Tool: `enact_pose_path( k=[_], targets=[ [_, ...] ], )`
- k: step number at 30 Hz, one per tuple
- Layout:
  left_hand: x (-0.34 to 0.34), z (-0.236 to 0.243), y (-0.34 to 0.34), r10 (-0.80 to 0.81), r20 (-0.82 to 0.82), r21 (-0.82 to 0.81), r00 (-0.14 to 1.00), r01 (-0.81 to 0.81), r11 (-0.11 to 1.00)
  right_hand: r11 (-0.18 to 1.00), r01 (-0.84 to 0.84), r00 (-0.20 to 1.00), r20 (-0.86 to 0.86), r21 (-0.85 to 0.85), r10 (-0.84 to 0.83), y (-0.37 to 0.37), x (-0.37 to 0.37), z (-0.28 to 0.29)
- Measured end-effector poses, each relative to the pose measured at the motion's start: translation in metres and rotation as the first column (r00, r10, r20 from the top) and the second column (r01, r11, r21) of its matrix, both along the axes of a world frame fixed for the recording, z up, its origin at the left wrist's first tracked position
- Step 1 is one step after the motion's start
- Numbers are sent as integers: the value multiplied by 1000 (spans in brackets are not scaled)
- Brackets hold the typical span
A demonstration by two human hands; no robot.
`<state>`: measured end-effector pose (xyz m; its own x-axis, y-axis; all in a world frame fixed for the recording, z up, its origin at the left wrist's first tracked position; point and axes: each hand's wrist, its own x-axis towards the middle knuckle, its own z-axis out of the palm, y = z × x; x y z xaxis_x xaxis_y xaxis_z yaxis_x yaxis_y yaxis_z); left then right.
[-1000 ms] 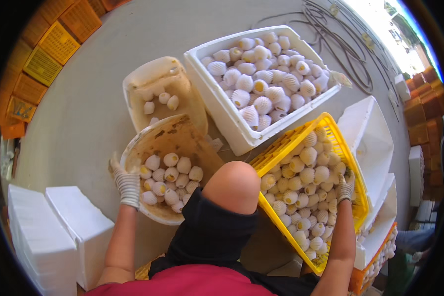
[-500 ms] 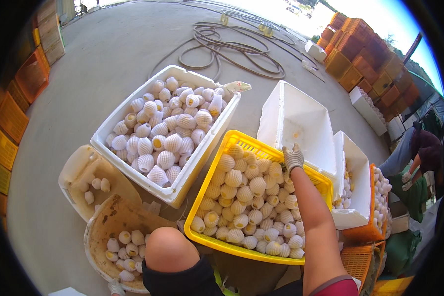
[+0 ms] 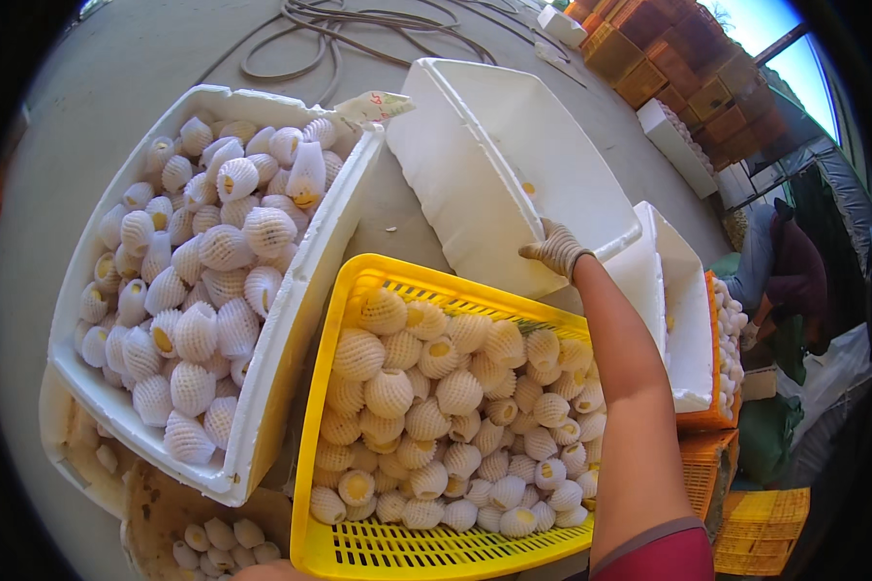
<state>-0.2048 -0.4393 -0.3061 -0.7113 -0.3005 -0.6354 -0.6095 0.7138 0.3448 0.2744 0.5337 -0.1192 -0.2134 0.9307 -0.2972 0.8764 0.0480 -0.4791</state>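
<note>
right hand (image 3: 558,249), in a knit work glove, reaching forward with the bare forearm extended over the yellow crate (image 3: 358,547); its fingers are clenched on the lower edge of an empty white foam box (image 3: 494,165), which is tilted up on that edge with its open side facing right, just beyond the far rim of the crate. left hand not in view, so its state cannot be told. the yellow crate, a slotted plastic basket directly below the forearm, is filled with round fruit in white foam net sleeves (image 3: 455,392). to its left, touching or nearly touching its side, a large white foam box (image 3: 305,290) holds more sleeved fruit (image 3: 199,290), piled to the rim; a scrap of paper (image 3: 383,102) lies at its far corner. at the lower left edge, two shallow tan containers (image 3: 150,508) hold a few more sleeved fruit, partly cut off by the frame. to the right of the forearm, another white foam box (image 3: 688,310) stands on stacked orange crates (image 3: 707,455). coiled cables (image 3: 358,29) lie on the concrete floor (image 3: 145,58) beyond the boxes. at the far right, stacked orange-brown crates (image 3: 688,73) and what appears to be a seated person (image 3: 785,266), blurred by the lens edge.
</note>
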Motion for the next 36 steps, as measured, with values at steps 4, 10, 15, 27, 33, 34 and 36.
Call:
enact_pose_path(
  k=[4, 10, 15, 27, 33, 34, 36],
  targets=[
    [-14, -2, 30, -26, 34, -4, 999, 26, 1000, 999, -14, 997, 75, -39, 17, -8, 65, 2],
    [-28, 17, 30, 11, 2, 53, 1000, -11, 999, 991, 53, 996, 79, -119, -44, -45, 155, 8],
    [-39, 12, 48, -11, 10, 104, 1000, 10, 995, 994, 108, 976, 186, 11, -109, -68, 301, -17],
    [-38, 9, 85, -51, 41, 105, 998, 46, 993, 961, -27, 993, -118, -277, -6, -47, 66, 59],
    [-49, 4, 104, -79, 61, 132, 995, 70, 989, 997, -78, 996, 45, -8, 78, -33, -28, 8],
    [-53, 3, 106, -84, 64, 133, 994, 75, 988, 998, -61, 998, 32, -6, 61, -34, -28, 1],
    [-53, 2, 101, -71, 71, 142, 995, 60, 988, 981, -180, 983, 1, -77, 181, -48, -26, 5]
  ],
)
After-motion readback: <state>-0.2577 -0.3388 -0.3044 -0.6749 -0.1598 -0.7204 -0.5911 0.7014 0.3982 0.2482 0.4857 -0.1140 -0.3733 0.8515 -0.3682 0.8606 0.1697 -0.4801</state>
